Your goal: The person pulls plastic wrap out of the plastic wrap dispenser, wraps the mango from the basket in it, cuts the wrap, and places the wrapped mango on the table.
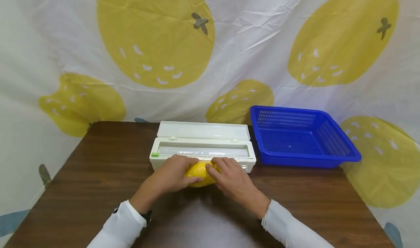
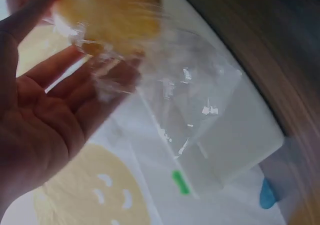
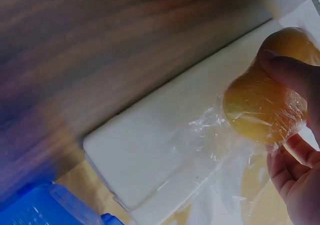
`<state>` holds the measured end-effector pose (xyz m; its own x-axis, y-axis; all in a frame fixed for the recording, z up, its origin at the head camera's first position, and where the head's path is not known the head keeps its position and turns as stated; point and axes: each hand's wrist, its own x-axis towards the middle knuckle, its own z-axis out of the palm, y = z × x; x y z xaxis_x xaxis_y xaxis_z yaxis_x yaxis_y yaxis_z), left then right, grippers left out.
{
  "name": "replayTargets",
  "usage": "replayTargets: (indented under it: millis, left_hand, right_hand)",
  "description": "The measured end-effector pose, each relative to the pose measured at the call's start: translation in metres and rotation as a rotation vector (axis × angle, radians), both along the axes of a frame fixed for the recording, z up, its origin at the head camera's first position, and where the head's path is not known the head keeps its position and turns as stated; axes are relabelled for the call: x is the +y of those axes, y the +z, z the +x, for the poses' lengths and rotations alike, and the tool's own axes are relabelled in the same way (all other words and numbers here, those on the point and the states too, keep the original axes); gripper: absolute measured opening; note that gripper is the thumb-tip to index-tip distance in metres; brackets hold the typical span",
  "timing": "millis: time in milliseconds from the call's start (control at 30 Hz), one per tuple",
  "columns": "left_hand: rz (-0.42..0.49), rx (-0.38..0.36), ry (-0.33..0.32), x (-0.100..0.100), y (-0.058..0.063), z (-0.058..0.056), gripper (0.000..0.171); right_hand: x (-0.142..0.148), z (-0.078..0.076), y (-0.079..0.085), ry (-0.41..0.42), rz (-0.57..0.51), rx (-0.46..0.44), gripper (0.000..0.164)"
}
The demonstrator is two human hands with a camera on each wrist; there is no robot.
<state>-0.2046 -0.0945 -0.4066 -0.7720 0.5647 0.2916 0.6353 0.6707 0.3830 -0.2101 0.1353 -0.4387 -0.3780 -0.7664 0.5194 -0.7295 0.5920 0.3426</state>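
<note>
A yellow fruit (image 1: 201, 173) with a rounded, two-lobed outline is held between both hands, just in front of a white cling film dispenser (image 1: 157, 164). Clear cling film (image 2: 187, 95) covers part of the fruit and trails off it in loose folds over the dispenser. My left hand (image 1: 175, 173) grips the fruit from the left, thumb on the near side and fingers beyond. From the right, my right hand (image 1: 231, 175) holds its other end, the thumb across the top and fingertips at the film (image 3: 260, 125) underneath. The dispenser's lid (image 1: 203, 130) stands open behind the roll (image 1: 203, 151).
A blue plastic basket (image 1: 305, 160) stands at the back right, close beside the dispenser. A green slider (image 1: 155, 154) sits at the dispenser's left end. The brown wooden table (image 1: 108, 178) runs back to a hanging cloth (image 1: 242, 51) with yellow fruit prints.
</note>
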Motion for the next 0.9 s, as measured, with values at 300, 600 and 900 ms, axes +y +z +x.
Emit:
replayTargets:
  millis: [300,600,900]
  left_hand:
    - [-0.082,0.124,0.088,-0.006,0.000,0.014,0.053]
    - [-0.100,0.120,0.119,-0.005,-0.003,0.012,0.062]
    - [-0.100,0.138,0.133,-0.006,-0.005,0.012,0.066]
  right_hand:
    - [-0.001,-0.002,-0.003,0.010,-0.058,-0.048,0.058]
    - [0.002,-0.003,-0.006,0.013,-0.109,-0.141,0.063]
    - [0.000,-0.002,-0.003,0.005,-0.070,-0.203,0.068]
